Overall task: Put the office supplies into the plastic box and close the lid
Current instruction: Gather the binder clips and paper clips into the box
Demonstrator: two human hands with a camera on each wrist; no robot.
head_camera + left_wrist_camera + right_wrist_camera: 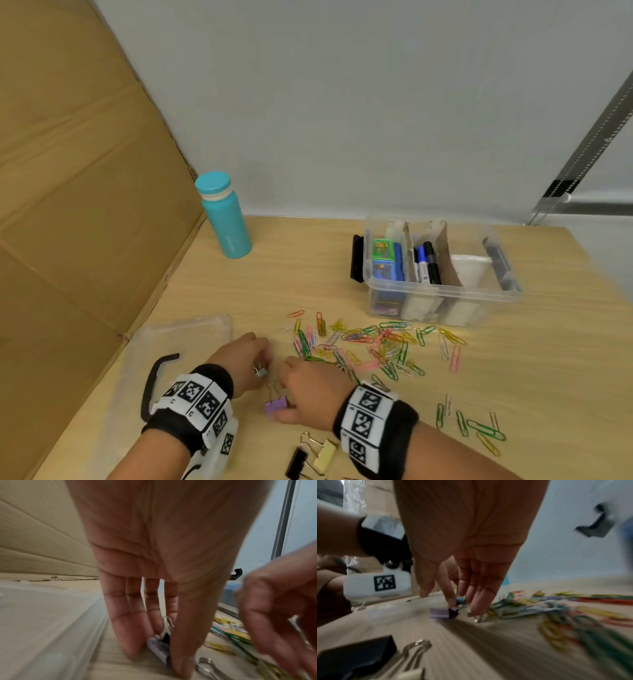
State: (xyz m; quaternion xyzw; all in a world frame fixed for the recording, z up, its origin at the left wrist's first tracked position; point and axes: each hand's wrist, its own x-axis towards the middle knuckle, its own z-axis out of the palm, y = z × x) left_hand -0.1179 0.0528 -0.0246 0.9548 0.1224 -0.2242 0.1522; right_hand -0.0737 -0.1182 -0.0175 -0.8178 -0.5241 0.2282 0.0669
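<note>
The clear plastic box [442, 298] stands open at the back right, with sticky-note packs and markers in its compartments. Its lid [185, 339] lies flat at the left. My left hand [262, 368] pinches a small pale binder clip [158, 646] between thumb and fingers, low on the table [342, 281]. Just right of it, my right hand [284, 390] reaches down with straight fingers. Its index fingertip touches the wire handle of a purple binder clip [440, 613], and the thumb stays apart from the clip. Coloured paper clips [370, 342] lie scattered in front of the box.
A black binder clip [297, 460] and a yellow one [325, 452] lie near the front edge. More paper clips [479, 426] sit at the front right. A teal bottle [224, 219] stands at the back left by a cardboard wall [85, 205].
</note>
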